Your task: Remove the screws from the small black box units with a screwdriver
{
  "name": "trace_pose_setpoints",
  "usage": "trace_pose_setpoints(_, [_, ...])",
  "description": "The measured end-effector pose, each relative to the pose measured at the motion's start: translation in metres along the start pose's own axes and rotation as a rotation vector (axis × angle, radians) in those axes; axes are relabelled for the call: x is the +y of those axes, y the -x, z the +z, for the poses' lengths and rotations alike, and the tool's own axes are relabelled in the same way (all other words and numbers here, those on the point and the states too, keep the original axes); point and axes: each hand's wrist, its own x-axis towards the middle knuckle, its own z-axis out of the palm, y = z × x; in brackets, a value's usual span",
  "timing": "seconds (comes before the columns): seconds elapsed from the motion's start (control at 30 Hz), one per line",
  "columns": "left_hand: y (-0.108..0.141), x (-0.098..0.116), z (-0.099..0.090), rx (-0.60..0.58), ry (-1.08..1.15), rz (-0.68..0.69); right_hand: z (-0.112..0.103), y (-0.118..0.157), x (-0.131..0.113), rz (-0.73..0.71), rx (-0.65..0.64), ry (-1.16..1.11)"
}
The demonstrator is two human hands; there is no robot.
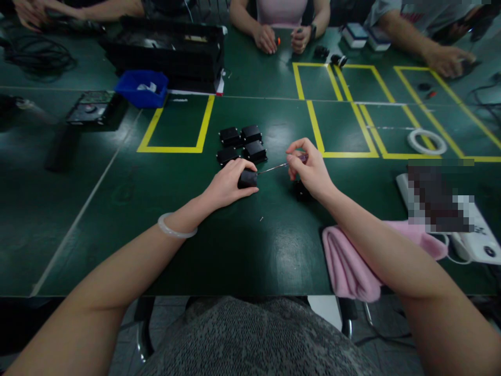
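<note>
We pin box (248,178) on table (235,245) under left hand (229,184), near four more boxes (242,144). Right hand (309,167) pinches screwdriver (279,166), tip at box. Box looks light, rigid, slippery; grip sides.

Dark green table (117,198) marked with yellow tape rectangles (176,149), four small black boxes (242,143) clustered just right of the nearest one, a blue bin (141,87) beside a big black crate (172,52) at the far left, a flat dark device (94,107) left of the bin. Pink cloth (348,261) at the near edge on the right, white tape roll (426,141) further out on the yellow lines, white device (477,240) at the right edge, partly pixelated. Other people's hands (282,39) across the table, two small black parts (331,56) and white boxes (366,36) near them.
</note>
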Motion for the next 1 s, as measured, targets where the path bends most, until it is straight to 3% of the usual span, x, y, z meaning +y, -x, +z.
trace_pose_setpoints(1.0, [0.0000,0.0014,-0.0005,0.012,0.003,0.008,-0.0006,-0.0005,0.0003,0.012,-0.010,-0.037])
